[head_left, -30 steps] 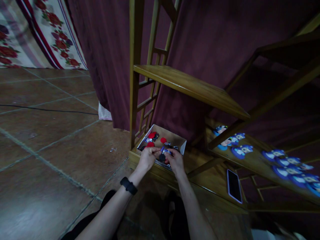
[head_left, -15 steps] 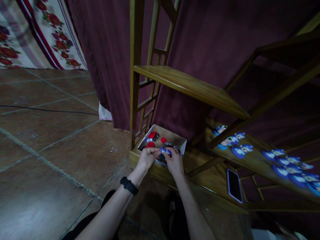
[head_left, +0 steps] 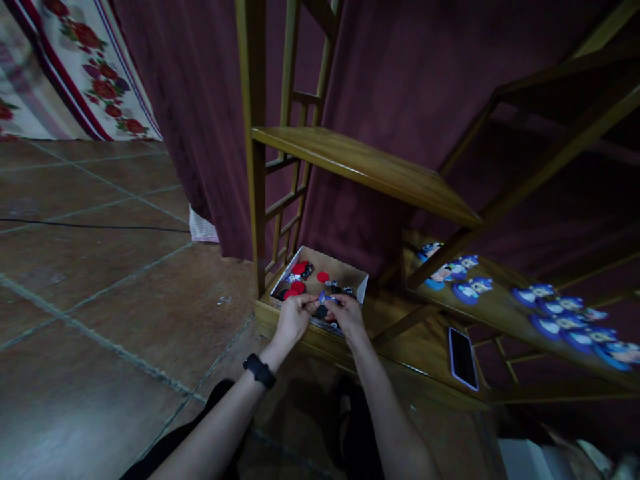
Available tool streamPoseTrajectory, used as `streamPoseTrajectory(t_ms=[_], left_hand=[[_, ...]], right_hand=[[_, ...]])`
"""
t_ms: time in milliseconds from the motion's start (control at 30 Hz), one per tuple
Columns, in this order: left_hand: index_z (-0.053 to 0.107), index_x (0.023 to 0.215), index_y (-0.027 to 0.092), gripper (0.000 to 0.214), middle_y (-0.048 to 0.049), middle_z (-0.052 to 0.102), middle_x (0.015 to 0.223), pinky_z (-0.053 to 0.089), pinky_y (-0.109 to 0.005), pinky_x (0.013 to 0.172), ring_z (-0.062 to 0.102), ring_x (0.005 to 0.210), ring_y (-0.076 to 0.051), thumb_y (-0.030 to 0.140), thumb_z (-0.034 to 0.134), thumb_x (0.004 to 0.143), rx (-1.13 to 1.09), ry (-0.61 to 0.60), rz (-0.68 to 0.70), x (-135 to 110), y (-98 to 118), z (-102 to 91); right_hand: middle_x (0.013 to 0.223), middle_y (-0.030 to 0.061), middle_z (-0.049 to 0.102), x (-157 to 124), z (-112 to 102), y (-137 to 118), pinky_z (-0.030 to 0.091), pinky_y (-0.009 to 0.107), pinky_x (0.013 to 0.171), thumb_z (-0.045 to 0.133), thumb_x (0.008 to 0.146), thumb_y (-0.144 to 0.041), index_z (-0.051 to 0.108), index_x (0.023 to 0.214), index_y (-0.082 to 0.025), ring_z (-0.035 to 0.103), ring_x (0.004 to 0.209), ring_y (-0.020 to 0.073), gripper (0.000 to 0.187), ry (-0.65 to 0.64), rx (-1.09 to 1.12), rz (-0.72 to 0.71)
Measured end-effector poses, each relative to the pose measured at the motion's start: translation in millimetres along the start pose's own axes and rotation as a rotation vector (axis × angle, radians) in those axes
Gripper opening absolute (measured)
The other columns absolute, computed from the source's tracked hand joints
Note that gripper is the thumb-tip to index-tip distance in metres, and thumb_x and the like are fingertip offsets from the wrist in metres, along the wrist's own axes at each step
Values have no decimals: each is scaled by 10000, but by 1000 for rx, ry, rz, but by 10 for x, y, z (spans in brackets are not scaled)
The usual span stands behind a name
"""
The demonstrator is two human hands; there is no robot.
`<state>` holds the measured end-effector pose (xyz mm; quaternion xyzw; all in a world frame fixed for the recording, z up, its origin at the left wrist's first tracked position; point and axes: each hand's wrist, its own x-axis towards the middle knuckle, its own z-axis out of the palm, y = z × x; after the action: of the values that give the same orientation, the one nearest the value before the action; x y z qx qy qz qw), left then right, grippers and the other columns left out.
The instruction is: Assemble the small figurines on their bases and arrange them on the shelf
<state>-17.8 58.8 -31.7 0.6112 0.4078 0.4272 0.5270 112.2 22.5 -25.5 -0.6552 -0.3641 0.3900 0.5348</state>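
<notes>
An open, shallow cardboard box with white outer sides and a brown inside [head_left: 345, 268] sits at the left end of the low board of a glossy brown wooden shelf unit [head_left: 415, 333]. Over the near edge of the box, the person's left hand [head_left: 293, 319] and right hand [head_left: 350, 315] meet, fingertips brought close together, both holding a small purple-blue piece [head_left: 321, 295] between thumb and fingers; its exact shape is mostly hidden by them. Just below that piece, at the near side of the box, shows a small black rounded item [head_left: 323, 311]. Inside the box, toward its far left corner, lie flat red pieces [head_left: 299, 268] beside small black-and-white ones, with more red [head_left: 296, 289] nearer the left hand and a single red disc [head_left: 323, 276] near the middle. To the right of the box, on the same low board, lies a dark-screened phone with a pale purple edge [head_left: 463, 358]. Also to the right, on a raised board, are several flat blue, purple and white cartoon-like figures [head_left: 473, 289] in loose groups. Behind the box hangs a maroon cloth curtain [head_left: 370, 87]; left of it stretches a brown tiled floor [head_left: 125, 280] crossed by a thin black cable [head_left: 95, 225]. A black wristband [head_left: 259, 371] circles the left wrist.
</notes>
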Motion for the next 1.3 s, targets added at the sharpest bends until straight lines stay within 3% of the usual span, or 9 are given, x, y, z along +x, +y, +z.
streamPoseTrajectory(t_ms=[233,333,500,800,1067,1300], left_hand=[[654,741,115,246,-16,648,623,486,-238,597,592,569,-117,283,742,585,-353,-15,-240,18,173,-8],[618,723,109,169,-33,655,651,520,-242,616,611,568,-106,193,725,623,-521,55,-387,29,158,-42],[619,809,97,122,-85,685,705,550,-244,620,654,601,-132,64,647,695,-724,53,-569,50,140,-101],[606,846,114,209,-45,671,667,563,-253,609,647,569,-123,43,672,661,-676,61,-539,23,144,-1],[556,766,125,258,-25,645,663,564,-263,594,647,590,-130,93,749,598,-592,85,-493,10,167,-27],[540,753,129,276,14,603,585,524,-228,534,611,507,-103,109,755,582,-554,167,-421,-14,178,31]], right_hand=[[653,-19,608,50,15,-35,432,205,431,602,665,-419,644,862,-187,532,486,106,308,-4,-214,-165],[766,-4,643,43,18,-48,479,223,554,626,666,-389,627,953,-210,575,629,125,338,-65,-166,-236],[849,15,627,37,-29,20,489,262,703,630,667,-334,600,996,-195,587,733,130,358,-85,-60,-247],[868,13,675,136,-14,127,486,297,730,597,688,-332,652,896,-201,610,766,158,252,-124,-142,-210],[827,29,699,27,-8,-25,501,314,732,651,647,-375,673,859,-175,635,747,179,292,-252,101,-132],[754,25,695,16,77,23,526,322,662,666,618,-390,667,755,-172,637,698,191,257,-187,135,-76]])
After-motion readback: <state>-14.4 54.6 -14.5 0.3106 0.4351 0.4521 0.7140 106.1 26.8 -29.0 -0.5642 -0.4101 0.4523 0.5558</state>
